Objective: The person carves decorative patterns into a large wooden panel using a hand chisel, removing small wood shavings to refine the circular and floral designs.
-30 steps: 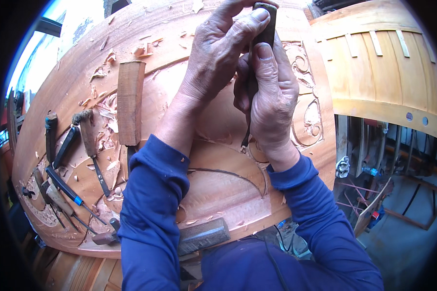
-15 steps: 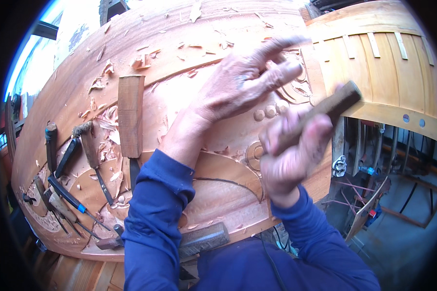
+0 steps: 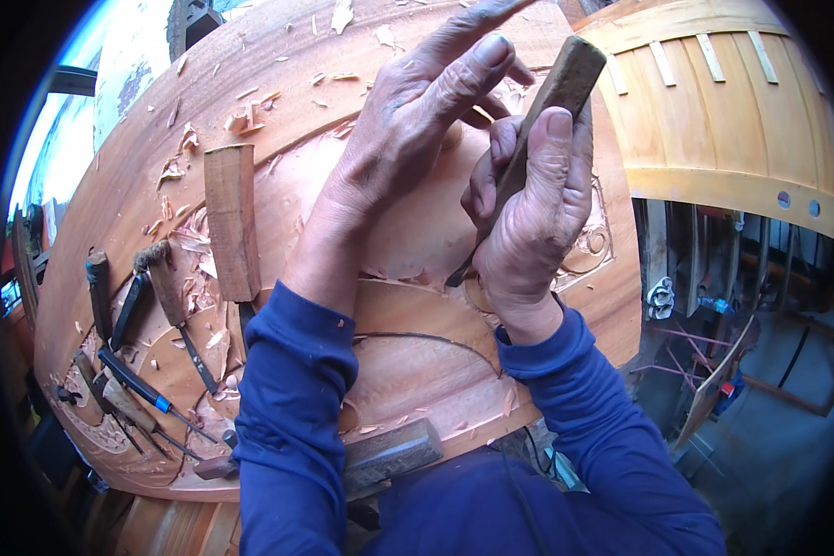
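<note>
Above the carved panel (image 3: 408, 232), the chisel (image 3: 551, 100) was clamped in the right hand (image 3: 533, 222), handle toward one o'clock, tip toward seven, with the left hand (image 3: 394, 125) near at ten o'clock, fingers apart.

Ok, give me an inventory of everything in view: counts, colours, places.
Held chisel: one, brown handle, right grip
Carved panel: one, reddish-brown, centre
Thick-handled chisel: one, brown, left of the forearms
Other hand tools: several, dark and tan, panel's left
Grey block: one, grey, panel's near edge
Shavings: many, pale to reddish, scattered
Slatted panel: one, yellowish, upper right
Background clutter: uncountable, mixed, right
Sleeves: two, blue, below
Left grip: one, bare, upper centre
</note>
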{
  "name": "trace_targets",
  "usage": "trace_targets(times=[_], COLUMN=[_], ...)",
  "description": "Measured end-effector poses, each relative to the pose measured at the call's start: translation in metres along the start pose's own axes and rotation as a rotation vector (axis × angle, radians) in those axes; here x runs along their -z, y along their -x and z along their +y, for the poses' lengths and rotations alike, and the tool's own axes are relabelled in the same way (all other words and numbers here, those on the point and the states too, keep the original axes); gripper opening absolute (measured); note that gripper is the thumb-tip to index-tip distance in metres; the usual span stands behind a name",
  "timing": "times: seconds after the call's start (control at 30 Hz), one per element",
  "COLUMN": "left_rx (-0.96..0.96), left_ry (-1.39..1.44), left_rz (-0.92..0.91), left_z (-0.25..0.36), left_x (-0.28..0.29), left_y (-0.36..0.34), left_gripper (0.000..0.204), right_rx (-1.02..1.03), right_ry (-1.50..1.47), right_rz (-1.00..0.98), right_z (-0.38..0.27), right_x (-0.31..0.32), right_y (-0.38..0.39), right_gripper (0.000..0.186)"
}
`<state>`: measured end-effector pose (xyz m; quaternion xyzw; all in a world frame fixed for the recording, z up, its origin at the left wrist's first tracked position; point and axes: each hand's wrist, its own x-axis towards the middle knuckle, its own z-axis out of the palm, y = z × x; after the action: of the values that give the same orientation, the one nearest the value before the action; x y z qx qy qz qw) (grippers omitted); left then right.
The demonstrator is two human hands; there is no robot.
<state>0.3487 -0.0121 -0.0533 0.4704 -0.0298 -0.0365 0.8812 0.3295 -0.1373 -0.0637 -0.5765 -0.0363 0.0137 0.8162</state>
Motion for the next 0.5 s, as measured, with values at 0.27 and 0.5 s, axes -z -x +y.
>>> trace_targets(times=[0.27, 0.5], left_rx=[-0.134, -0.122], left_ry=[-0.196, -0.353], left_rz=[-0.014, -0.022], left_z=[-0.028, -0.019], left_x=[0.012, 0.014], left_y=[-0.006, -0.003], left_gripper=[0.048, 0.054], right_rx=[0.037, -0.087], right_ry=[0.087, -0.132], right_rz=[-0.012, 0.147], right_z=[0.0, -0.025], right_x=[0.002, 0.004], right_y=[0.003, 0.034], right_gripper=[0.046, 0.032])
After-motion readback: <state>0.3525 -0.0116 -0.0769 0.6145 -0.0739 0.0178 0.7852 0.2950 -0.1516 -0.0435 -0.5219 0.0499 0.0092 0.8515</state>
